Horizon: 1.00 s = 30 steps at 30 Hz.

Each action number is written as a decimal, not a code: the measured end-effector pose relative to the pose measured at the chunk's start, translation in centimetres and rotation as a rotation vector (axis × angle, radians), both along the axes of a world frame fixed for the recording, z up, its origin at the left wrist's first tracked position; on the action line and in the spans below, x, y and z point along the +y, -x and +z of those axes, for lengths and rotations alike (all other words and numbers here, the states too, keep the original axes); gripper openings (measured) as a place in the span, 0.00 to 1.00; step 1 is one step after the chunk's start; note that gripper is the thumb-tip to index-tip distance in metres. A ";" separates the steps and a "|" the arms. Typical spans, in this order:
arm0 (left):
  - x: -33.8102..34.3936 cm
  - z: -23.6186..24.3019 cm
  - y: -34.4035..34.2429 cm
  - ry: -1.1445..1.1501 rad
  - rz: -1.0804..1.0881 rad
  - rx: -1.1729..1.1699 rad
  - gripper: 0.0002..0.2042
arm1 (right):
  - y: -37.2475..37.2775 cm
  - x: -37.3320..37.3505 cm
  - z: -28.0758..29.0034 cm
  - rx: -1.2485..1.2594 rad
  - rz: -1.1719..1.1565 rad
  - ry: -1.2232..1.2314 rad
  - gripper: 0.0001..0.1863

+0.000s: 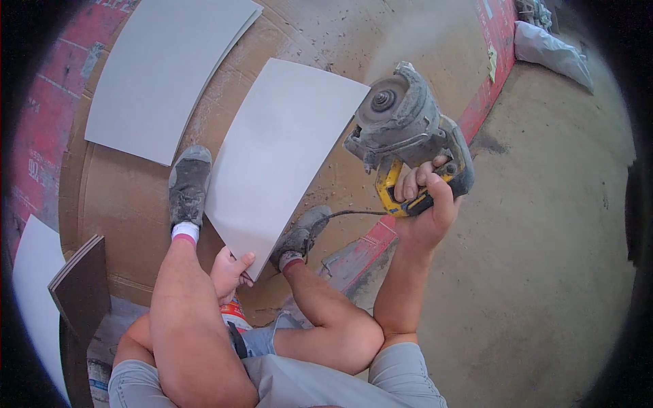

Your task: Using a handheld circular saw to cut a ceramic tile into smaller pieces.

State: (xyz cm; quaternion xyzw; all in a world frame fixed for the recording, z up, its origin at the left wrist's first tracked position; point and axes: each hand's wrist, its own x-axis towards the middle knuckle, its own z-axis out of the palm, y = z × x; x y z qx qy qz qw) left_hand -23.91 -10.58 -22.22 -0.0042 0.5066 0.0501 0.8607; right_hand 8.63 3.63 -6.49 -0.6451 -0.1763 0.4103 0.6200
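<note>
My right hand (432, 204) is wrapped round the yellow and black handle of a dusty circular saw (401, 115). The saw's round blade lies against the far right corner of a white tile (286, 136), where pale dust hangs in the air. With my left hand (231, 272) I grip the near corner of that tile, thumb on top and fingers beneath. The tile reaches out between my two shoes (190, 180). A black cord (357, 213) runs from the saw toward my right shoe. Whether the blade is turning I cannot tell.
More white tiles (170, 68) lie stacked at the far left on brown cardboard (122, 224). Brown-backed tiles (81, 285) stand at the near left. Red boards (490, 88) edge the cardboard on both sides. A white sack (551, 54) lies on the concrete floor (530, 272) at the far right.
</note>
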 end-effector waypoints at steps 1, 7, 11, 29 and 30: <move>-0.1 0.0 0.1 0.010 -0.001 0.013 0.20 | 0.0 -0.1 -0.1 0.002 0.002 0.002 0.16; -0.4 -0.1 0.2 0.044 -0.008 0.025 0.22 | 0.0 -0.4 -0.2 0.020 -0.015 0.015 0.15; -0.2 -0.3 -0.3 0.047 -0.008 -0.005 0.24 | -0.6 -0.4 -0.4 0.023 0.011 0.010 0.15; -3.2 -4.3 -0.4 0.027 -0.002 -0.004 0.26 | -0.9 -3.9 -4.5 0.014 0.087 0.027 0.15; -3.3 -4.3 -0.3 0.026 0.002 -0.012 0.26 | -0.8 -3.9 -4.5 0.027 0.094 0.024 0.15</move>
